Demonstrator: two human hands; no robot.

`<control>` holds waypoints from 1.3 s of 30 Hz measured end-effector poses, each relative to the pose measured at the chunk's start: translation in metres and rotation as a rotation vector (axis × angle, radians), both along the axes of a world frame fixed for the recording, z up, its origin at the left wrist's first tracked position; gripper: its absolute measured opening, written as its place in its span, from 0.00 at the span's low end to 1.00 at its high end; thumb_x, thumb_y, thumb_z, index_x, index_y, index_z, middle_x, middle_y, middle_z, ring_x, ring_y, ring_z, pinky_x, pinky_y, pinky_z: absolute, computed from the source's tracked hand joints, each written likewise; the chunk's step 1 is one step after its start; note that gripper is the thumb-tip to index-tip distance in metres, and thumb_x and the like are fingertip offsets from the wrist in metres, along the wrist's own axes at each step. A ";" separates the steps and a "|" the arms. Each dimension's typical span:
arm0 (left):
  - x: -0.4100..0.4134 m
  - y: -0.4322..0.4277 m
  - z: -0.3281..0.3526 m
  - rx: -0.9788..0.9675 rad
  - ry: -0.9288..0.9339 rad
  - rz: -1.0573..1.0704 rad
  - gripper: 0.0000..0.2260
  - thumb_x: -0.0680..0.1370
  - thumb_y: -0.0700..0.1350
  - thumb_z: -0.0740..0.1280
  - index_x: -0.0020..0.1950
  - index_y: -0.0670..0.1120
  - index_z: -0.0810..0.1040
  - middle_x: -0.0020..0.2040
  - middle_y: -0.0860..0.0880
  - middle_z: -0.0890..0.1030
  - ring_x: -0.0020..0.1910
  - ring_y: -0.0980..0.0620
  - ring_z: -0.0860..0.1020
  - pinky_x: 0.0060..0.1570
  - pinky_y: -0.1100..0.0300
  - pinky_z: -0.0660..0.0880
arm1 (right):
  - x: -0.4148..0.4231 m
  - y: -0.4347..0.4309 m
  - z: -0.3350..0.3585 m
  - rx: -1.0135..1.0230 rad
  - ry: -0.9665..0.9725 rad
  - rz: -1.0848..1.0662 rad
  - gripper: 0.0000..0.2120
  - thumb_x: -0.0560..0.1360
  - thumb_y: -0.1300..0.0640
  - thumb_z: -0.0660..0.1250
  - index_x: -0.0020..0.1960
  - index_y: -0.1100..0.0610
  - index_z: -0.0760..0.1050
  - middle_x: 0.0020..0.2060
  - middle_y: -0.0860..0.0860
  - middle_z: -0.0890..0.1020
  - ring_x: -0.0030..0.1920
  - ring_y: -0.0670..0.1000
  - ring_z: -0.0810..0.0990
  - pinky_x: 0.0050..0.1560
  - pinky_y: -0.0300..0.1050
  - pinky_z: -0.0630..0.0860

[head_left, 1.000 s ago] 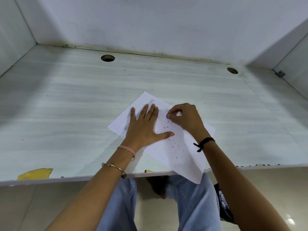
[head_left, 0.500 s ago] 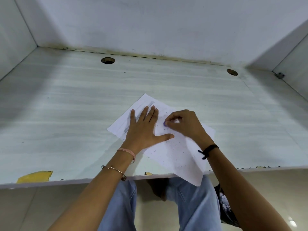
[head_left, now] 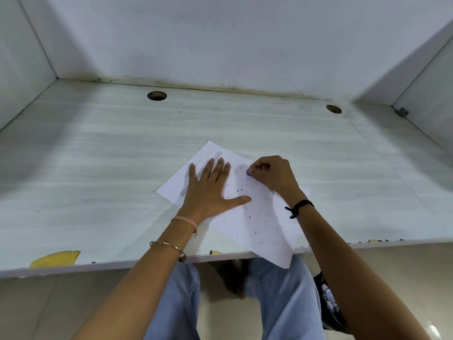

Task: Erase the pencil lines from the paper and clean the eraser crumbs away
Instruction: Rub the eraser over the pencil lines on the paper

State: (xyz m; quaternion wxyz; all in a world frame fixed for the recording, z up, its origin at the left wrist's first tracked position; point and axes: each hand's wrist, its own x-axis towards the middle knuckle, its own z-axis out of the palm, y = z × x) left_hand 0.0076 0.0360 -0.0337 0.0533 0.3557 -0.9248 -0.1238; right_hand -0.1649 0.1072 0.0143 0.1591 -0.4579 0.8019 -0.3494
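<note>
Spread flat, the left hand [head_left: 210,190] presses on the paper [head_left: 257,222], fingers straight and thumb stretched out to the right. A pink band [head_left: 186,220] and a thin bangle [head_left: 169,245] sit on that wrist.

The table [head_left: 98,180] is pale and streaked, closed in by white walls [head_left: 220,40] at the back and both sides. A yellow patch [head_left: 55,258] shows at its near-left edge. Two round holes lie along the far edge, one to the left [head_left: 157,95] and one to the right [head_left: 333,109], with a small metal bracket [head_left: 402,111] in the far-right corner.

The paper lies askew near the middle of the near edge, its near corner hanging over it. Grey pencil lines [head_left: 215,155] show at its far corner, partly under the left fingers. Dark eraser crumbs [head_left: 247,209] speckle the sheet between the hands.

The right hand [head_left: 272,175], fingers curled, pinches a small purple eraser [head_left: 248,173] against the paper, a black band [head_left: 300,206] on its wrist.
</note>
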 end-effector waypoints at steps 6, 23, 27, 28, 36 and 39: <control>0.006 0.010 -0.003 -0.003 -0.021 0.009 0.38 0.71 0.76 0.37 0.79 0.63 0.42 0.80 0.50 0.39 0.79 0.48 0.37 0.72 0.33 0.36 | -0.001 0.030 -0.003 -0.191 -0.171 -0.076 0.03 0.74 0.58 0.68 0.44 0.56 0.81 0.41 0.45 0.84 0.39 0.38 0.79 0.40 0.25 0.70; -0.023 -0.003 -0.013 -0.099 0.017 0.023 0.43 0.66 0.79 0.38 0.79 0.63 0.44 0.81 0.49 0.43 0.79 0.44 0.40 0.69 0.29 0.36 | 0.020 0.011 -0.003 -0.065 -0.060 0.139 0.06 0.68 0.64 0.73 0.44 0.57 0.83 0.36 0.51 0.83 0.32 0.41 0.75 0.35 0.26 0.71; -0.023 -0.004 -0.015 -0.095 0.014 0.021 0.45 0.64 0.79 0.37 0.79 0.62 0.45 0.81 0.49 0.43 0.79 0.44 0.40 0.69 0.30 0.35 | 0.015 0.005 -0.005 -0.047 0.040 0.086 0.06 0.68 0.66 0.71 0.43 0.58 0.83 0.33 0.48 0.81 0.29 0.38 0.75 0.32 0.26 0.69; -0.023 -0.003 -0.015 -0.087 0.029 0.026 0.45 0.65 0.79 0.37 0.79 0.62 0.45 0.81 0.50 0.43 0.79 0.45 0.40 0.69 0.30 0.34 | 0.008 0.003 -0.003 -0.063 0.055 0.022 0.05 0.68 0.66 0.71 0.42 0.59 0.83 0.34 0.50 0.81 0.28 0.38 0.75 0.31 0.25 0.68; -0.024 -0.003 -0.013 -0.108 0.019 0.027 0.50 0.63 0.79 0.35 0.80 0.55 0.46 0.81 0.50 0.44 0.79 0.45 0.41 0.70 0.30 0.36 | 0.024 0.004 -0.005 -0.024 0.082 0.100 0.03 0.68 0.64 0.71 0.41 0.59 0.83 0.35 0.51 0.82 0.33 0.42 0.76 0.35 0.27 0.71; -0.024 -0.003 -0.013 -0.084 0.048 0.036 0.51 0.64 0.80 0.36 0.81 0.53 0.47 0.81 0.50 0.44 0.79 0.46 0.40 0.70 0.30 0.35 | 0.003 -0.003 0.001 -0.027 0.142 -0.034 0.04 0.69 0.65 0.69 0.40 0.61 0.83 0.36 0.55 0.83 0.34 0.48 0.77 0.33 0.29 0.69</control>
